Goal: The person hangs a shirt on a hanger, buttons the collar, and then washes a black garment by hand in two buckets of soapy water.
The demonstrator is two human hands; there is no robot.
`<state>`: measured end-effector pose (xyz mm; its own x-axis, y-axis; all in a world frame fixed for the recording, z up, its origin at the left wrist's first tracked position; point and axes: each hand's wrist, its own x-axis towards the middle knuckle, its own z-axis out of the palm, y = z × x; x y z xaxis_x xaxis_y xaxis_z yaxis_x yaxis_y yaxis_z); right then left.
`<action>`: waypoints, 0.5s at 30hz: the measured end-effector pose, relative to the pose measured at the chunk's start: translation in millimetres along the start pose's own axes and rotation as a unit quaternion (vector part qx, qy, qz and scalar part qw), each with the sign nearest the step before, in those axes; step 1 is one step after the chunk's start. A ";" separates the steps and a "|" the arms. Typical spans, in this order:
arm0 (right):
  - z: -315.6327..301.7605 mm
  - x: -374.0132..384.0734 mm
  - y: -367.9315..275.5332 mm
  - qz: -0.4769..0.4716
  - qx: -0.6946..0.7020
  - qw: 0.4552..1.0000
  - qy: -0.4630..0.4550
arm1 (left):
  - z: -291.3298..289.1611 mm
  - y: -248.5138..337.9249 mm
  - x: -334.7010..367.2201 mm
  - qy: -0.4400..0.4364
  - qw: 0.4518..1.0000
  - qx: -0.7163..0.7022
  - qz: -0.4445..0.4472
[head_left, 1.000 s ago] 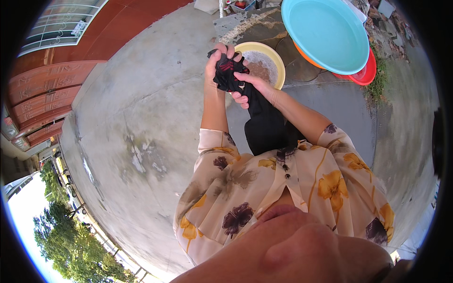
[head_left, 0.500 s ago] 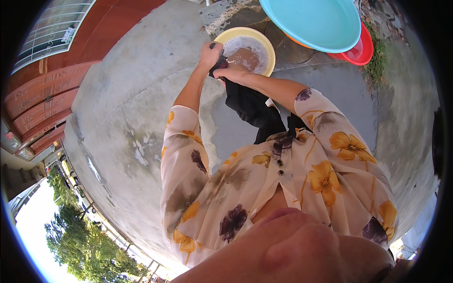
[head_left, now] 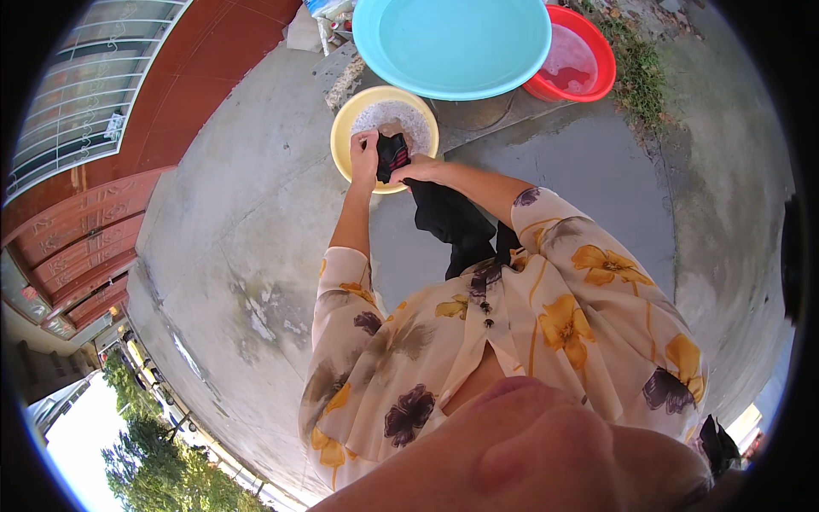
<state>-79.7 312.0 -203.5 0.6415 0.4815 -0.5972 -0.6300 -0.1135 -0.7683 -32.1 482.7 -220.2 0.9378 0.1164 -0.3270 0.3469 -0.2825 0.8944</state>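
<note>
Your left hand (head_left: 364, 158) and right hand (head_left: 417, 170) grip black cloth (head_left: 392, 155) over a yellow basin (head_left: 342, 136). You seem mid-wash; rubbing next would need firmness

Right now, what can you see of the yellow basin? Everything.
The yellow basin is round, pale and plastic-looking, with a smooth rim. It sits upright on the grey ground, nearer than the light-blue basin, holding brownish water and white suds. The left hand and right hand, gripping a black cloth, hide its near side; whether they touch it is unclear.
</note>
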 end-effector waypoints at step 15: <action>-360.8 -384.7 94.9 -0.205 0.493 0.776 0.336 | 438.0 120.2 -204.0 -0.648 0.745 -0.096 0.128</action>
<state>-228.3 -197.5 -129.8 0.7512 -0.2992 -0.5883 -0.1280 0.8084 -0.5745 -176.6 7.9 -179.8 0.2407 -0.9694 -0.0477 0.2634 0.0180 0.9645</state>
